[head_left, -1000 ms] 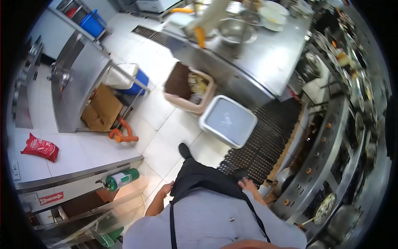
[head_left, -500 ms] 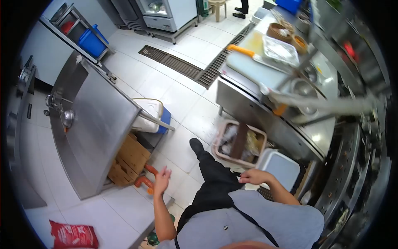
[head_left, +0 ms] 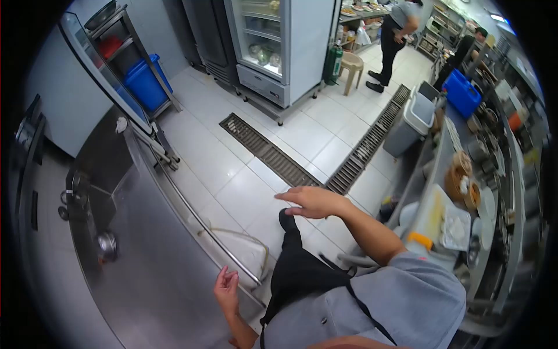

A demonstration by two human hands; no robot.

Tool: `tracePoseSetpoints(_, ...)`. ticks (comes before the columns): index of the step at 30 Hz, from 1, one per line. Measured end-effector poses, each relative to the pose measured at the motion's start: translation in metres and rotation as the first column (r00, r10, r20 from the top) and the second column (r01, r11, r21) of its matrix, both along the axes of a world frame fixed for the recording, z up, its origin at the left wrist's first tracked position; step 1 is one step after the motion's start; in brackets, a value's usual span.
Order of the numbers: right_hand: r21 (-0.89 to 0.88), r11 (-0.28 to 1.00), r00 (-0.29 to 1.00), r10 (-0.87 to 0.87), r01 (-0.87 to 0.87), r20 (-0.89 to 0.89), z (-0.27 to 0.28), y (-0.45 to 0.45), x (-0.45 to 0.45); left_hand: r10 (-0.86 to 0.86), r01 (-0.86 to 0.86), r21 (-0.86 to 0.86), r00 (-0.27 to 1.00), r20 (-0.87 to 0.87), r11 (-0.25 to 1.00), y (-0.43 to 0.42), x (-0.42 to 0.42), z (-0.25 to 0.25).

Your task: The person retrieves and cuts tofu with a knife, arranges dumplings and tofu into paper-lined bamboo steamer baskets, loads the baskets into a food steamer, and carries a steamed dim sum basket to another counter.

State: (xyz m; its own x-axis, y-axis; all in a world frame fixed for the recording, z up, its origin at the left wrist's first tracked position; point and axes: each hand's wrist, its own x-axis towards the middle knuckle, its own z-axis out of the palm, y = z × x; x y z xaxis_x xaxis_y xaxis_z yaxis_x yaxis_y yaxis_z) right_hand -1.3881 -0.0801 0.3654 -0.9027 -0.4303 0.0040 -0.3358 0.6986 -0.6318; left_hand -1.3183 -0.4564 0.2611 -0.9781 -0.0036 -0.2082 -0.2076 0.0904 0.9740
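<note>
My right hand [head_left: 312, 202] is stretched out over the white tiled floor, palm down, with its fingers extended and nothing in them. Lower down, my left hand [head_left: 227, 289] hangs beside the edge of the steel sink counter [head_left: 168, 273]. Its fingers are loosely bent and apart, and I see nothing held. A metal rail [head_left: 200, 220] runs along that edge. Behind the rail sits a white-lidded box [head_left: 237, 251], partly hidden. Toward the sink's far side lies a small metal bowl [head_left: 107, 244].
Floor grates [head_left: 270, 152] cross ahead. A glass-door fridge [head_left: 261, 84] and a stool [head_left: 350, 65] stand beyond, near a standing person [head_left: 390, 43]. On the right, a counter carries an orange handle [head_left: 419, 240], a plastic-covered tray [head_left: 455, 228] and a blue jug [head_left: 462, 93].
I have moved forward along the sink counter, and my view has lifted to take in more of the room. My right hand has swung out forward, its fingers now extended.
</note>
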Motion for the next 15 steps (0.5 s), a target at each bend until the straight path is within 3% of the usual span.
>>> tracePoseSetpoints(1, 0.156, 0.986, 0.997, -0.07, 0.065, 0.029, 0.0, 0.014, -0.037, 0.002, -0.002, 0.004, 1.0, -0.006, 1.0, 0.008, -0.04, -0.018)
tracePoseSetpoints(3, 0.349, 0.93, 0.99, -0.135, 0.116, 0.031, -0.033, 0.056, -0.105, -0.008, 0.016, -0.043, 0.982, 0.189, 0.999, 0.03, -0.129, -0.053)
tracePoseSetpoints(5, 0.471, 0.878, 0.923, -0.25, 0.088, 0.292, -0.067, 0.11, -0.155, 0.006, -0.009, 0.024, 0.989, 0.148, 1.0, 0.081, -0.204, -0.065)
tracePoseSetpoints(7, 0.461, 0.887, 0.913, -0.218, 0.038, 0.344, -0.072, 0.162, -0.193, 0.023, -0.026, 0.084, 0.999, 0.041, 0.996, 0.126, -0.293, -0.049)
tracePoseSetpoints(9, 0.303, 0.921, 0.9, -0.333, 0.247, 0.28, -0.059, 0.206, -0.231, -0.263, 0.263, -0.07, 0.965, 0.002, 0.962, 0.169, -0.363, -0.025)
tracePoseSetpoints(10, 0.329, 0.904, 0.869, -0.379, 0.273, 0.32, -0.056, 0.226, -0.261, -0.393, 0.39, -0.132, 0.92, 0.006, 0.911, 0.184, -0.4, -0.008)
tracePoseSetpoints(11, 0.338, 0.888, 0.872, -0.408, 0.311, 0.271, -0.052, 0.246, -0.291, -0.39, 0.386, -0.14, 0.921, -0.007, 0.912, 0.198, -0.443, 0.001)
tracePoseSetpoints(13, 0.314, 0.877, 0.91, -0.407, 0.365, 0.08, -0.051, 0.282, -0.364, -0.594, 0.549, -0.349, 0.804, -0.028, 0.76, 0.221, -0.522, 0.008)
tracePoseSetpoints(15, 0.245, 0.853, 0.886, -0.46, 0.461, -0.063, -0.04, 0.309, -0.448, -0.578, 0.509, -0.38, 0.811, -0.086, 0.772, 0.247, -0.606, 0.007)
